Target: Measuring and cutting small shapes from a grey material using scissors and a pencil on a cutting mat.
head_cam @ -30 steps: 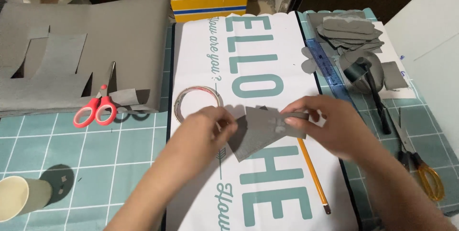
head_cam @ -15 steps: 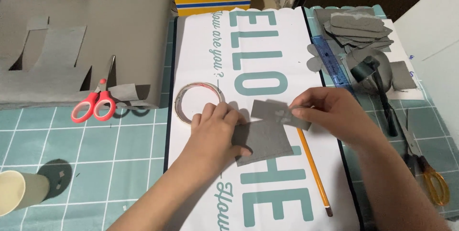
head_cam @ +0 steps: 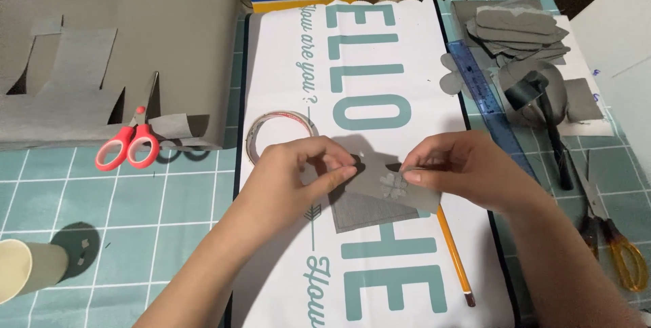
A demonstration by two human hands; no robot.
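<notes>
My left hand and my right hand both pinch a grey paper piece just above a white printed mat. The piece has a small clover-shaped cut-out near its middle. My left fingers grip its left edge, and my right thumb and forefinger grip its right side. A second grey sheet with a pointed corner lies under it on the mat. A yellow pencil lies below my right hand. A roll of clear tape sits just above my left hand.
Red-handled scissors lie on a large cut grey sheet at the left. A pile of grey cut shapes, a blue ruler and a black tool sit at the right. Orange-handled scissors and a paper cup are near the edges.
The grey piece has turned in my hands and now shows its clover cut-out. Both hands shifted slightly toward the mat's centre.
</notes>
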